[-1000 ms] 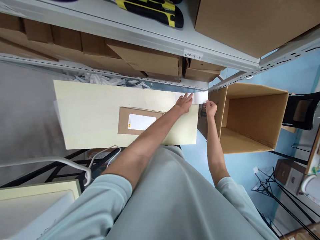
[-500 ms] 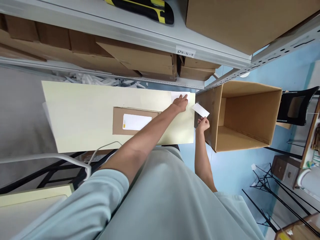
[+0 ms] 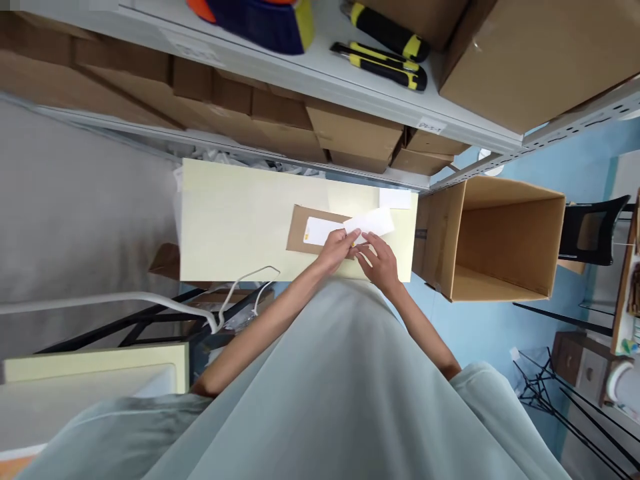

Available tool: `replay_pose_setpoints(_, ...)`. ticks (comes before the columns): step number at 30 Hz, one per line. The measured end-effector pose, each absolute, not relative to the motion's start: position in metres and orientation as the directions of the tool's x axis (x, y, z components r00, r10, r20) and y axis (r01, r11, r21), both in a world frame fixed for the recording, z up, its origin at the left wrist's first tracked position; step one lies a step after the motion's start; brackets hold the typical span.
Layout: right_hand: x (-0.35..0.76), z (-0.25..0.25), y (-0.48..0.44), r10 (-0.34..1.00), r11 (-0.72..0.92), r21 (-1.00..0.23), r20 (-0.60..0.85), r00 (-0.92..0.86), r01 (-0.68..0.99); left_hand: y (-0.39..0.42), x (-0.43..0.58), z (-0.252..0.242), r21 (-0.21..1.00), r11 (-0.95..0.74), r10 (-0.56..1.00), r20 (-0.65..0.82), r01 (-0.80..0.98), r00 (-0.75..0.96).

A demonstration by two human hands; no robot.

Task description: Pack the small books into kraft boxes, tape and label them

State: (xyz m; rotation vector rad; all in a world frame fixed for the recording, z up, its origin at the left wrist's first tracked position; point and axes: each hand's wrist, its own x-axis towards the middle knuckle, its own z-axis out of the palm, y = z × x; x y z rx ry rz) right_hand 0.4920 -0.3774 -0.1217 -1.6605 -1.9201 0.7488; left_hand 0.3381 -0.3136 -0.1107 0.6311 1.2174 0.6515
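Paper slip (image 3: 374,223), small and white, is held up over the right part of the pale surface (image 3: 235,220), its left end in front of a flat brown carton (image 3: 296,230) with a white label (image 3: 318,231). The left hand (image 3: 336,252) appears to pinch the slip by its near-left corner, thumb against forefinger. The right hand (image 3: 382,263) is just beside it at the near edge, fingers bent and a little apart; whether they grip the paper, I cannot tell, since the tips overlap there. A second white piece of paper (image 3: 395,199) lies near the far right corner, apart from both hands.

The step in hand looks like working at the slip's near edge with the fingertips. To do that well, the left hand should hold only the corner, firmly enough to stop it twisting but lightly enough not to crease it. The right hand would do best to use one fingertip or nail, low and almost parallel to the paper, rather than pulling upward. A slow, even movement suits something this thin; a quick tug could bend or tear it. If it is sticky, which I cannot see, touching its face as little as possible would help.
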Motion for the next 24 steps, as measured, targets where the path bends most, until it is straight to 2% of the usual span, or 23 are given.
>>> replay_pose_setpoints(3, 0.457, -0.107, -0.382, 0.993, 0.112, -0.709, 0.064, -0.095, 0.697, -0.326, 0.294, -0.101, 0.704, 0.672, 0.74, -0.645, -0.228, 0.188)
replay_pose_setpoints(6, 0.433, -0.091, -0.377, 0.984, 0.006, -0.769, 0.119, 0.134, 0.639, -0.338, 0.26, -0.094, 0.706, 0.664, 0.744, -0.657, -0.247, 0.12)
replay_pose_setpoints(9, 0.418, -0.075, -0.367, 0.958, -0.157, -0.862, -0.013, 0.287, 0.482, -0.346, 0.231, -0.088, 0.728, 0.657, 0.752, -0.651, -0.198, 0.102)
replay_pose_setpoints(12, 0.409, -0.061, -0.361, 0.952, -0.275, -0.896, -0.203, 0.23, 0.349, -0.347, 0.205, -0.085, 0.774, 0.625, 0.781, -0.617, -0.108, 0.096)
replay_pose_setpoints(15, 0.398, -0.048, -0.365, 0.946, -0.325, -0.875, -0.292, 0.143, 0.36, -0.344, 0.181, -0.085, 0.826, 0.56, 0.829, -0.559, -0.072, 0.029)
replay_pose_setpoints(18, 0.38, -0.038, -0.375, 0.918, -0.357, -0.853, -0.397, -0.027, 0.381, -0.337, 0.162, -0.085, 0.873, 0.478, 0.875, -0.483, -0.098, -0.03)
replay_pose_setpoints(21, 0.36, -0.033, -0.384, 0.88, -0.365, -0.855, -0.446, -0.162, 0.369, -0.329, 0.149, -0.085, 0.903, 0.416, 0.906, -0.422, -0.106, -0.039)
replay_pose_setpoints(24, 0.342, -0.03, -0.386, 0.891, -0.372, -0.866, -0.434, -0.132, 0.334, -0.324, 0.141, -0.081, 0.899, 0.423, 0.903, -0.429, -0.113, -0.032)
